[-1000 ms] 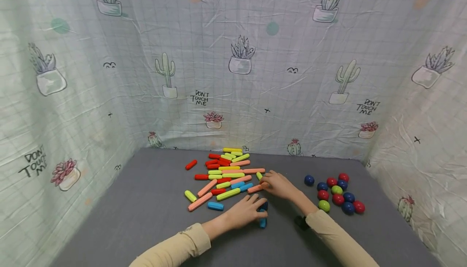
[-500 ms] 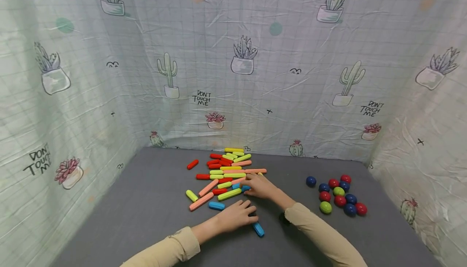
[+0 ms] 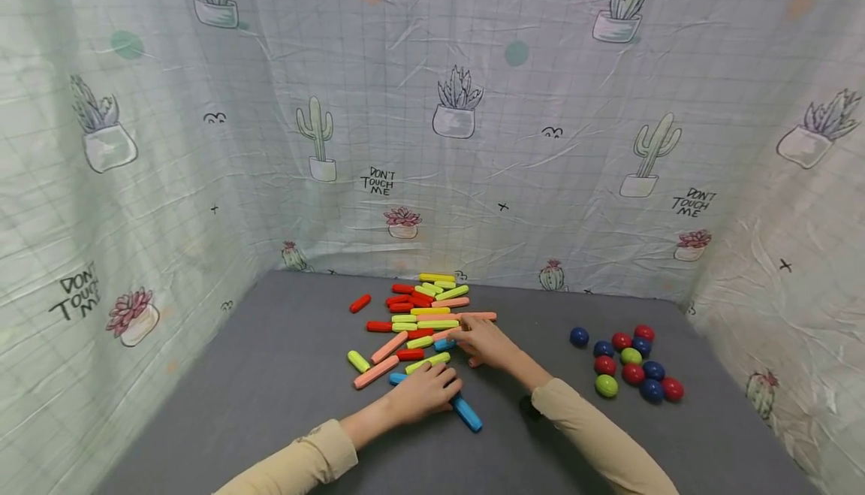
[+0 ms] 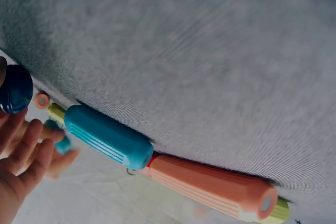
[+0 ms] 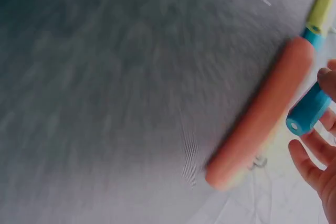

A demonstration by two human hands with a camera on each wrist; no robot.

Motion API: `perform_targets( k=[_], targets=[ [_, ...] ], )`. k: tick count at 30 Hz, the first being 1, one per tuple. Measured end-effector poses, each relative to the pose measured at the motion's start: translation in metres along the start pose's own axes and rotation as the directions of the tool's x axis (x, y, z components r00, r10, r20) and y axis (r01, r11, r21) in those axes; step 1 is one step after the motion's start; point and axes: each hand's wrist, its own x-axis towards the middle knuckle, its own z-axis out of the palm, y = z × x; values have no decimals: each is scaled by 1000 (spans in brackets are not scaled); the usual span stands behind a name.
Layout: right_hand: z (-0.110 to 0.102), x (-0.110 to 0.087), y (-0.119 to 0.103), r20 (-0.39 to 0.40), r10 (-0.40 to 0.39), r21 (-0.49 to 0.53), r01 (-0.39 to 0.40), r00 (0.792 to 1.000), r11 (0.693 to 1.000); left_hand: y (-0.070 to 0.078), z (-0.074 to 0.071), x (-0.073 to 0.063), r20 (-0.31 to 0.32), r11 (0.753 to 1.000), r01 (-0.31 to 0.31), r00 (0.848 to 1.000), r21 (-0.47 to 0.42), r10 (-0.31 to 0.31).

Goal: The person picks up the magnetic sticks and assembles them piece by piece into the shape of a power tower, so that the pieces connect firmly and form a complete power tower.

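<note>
Handling of the blue sticks is judged to be in progress and incomplete. The right hand (image 3: 488,342) grasps a short blue stick (image 5: 308,109) between thumb and fingers; the right wrist view shows it just above an orange stick (image 5: 260,116). The left hand (image 3: 423,392) pinches a dark blue piece (image 4: 16,90); the frame edge cuts it off, so its full shape cannot be determined. A near blue stick (image 3: 468,414) extends from beneath the left hand's fingers toward the person; whether this stick is also gripped, or is the same piece, cannot be confirmed. Items outstanding: a loose blue stick (image 4: 107,137) lies on the desk (image 3: 270,397), just beside the left hand and held by neither. A further blue section (image 3: 444,345) shows at the right fingertips, beside the mixed sticks; it may be the gripped one. The red, yellow-green and orange sticks (image 3: 438,324) lie close together toward the back, with colours intermixed; no complete separation by colour is evident. The balls (image 3: 633,374), in red, dark blue and green, form a loose group on the right side, well apart from the sticks and untouched by either hand.
</note>
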Motion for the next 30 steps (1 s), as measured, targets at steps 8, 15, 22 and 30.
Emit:
perform_targets(
  k=[8,15,22,30],
  targets=[
    [-18,-29,-8,17,11,111,-12,1000,994,-1,0,-1,44,990,138,989,4,-138],
    [-17,-44,-27,124,-13,131,-3,992,991,0,1,1,22,995,94,995,-19,-94],
    [-10,-46,-33,150,10,188,-38,989,981,2,1,4,32,996,79,996,-41,-77],
    [-20,-62,-11,113,57,241,-83,992,967,2,1,4,42,992,79,996,-100,-75]
  ],
)
